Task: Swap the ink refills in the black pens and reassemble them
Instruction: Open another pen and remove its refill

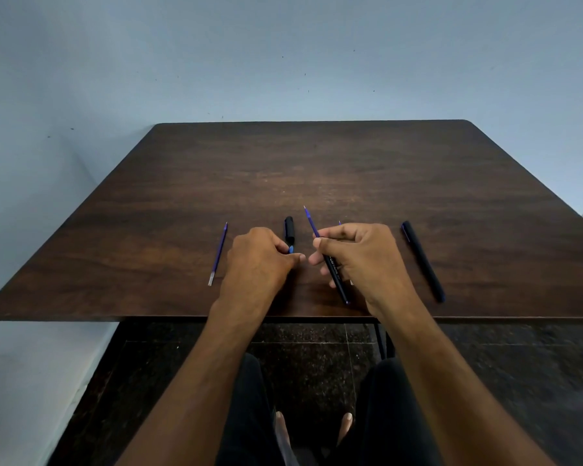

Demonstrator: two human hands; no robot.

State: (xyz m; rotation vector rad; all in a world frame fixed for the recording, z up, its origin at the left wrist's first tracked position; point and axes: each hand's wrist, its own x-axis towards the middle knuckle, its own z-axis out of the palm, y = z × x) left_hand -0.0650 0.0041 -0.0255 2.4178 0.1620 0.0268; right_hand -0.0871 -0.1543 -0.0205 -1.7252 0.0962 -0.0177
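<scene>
Near the front edge of the dark brown wooden table (350, 163), both hands side by side. Right hand (360, 260) curled round a slim black pen barrel (335, 274), purple ink refill (312, 223) jutting from its far end. Left hand (260, 260) fingers curled, pinching a small blue piece (290, 249) just beside a black pen cap (289, 227). Loose purple refill (218, 253) lying left of the left hand. Whole black pen (423, 260) lying toward the right, apart from both hands.
</scene>
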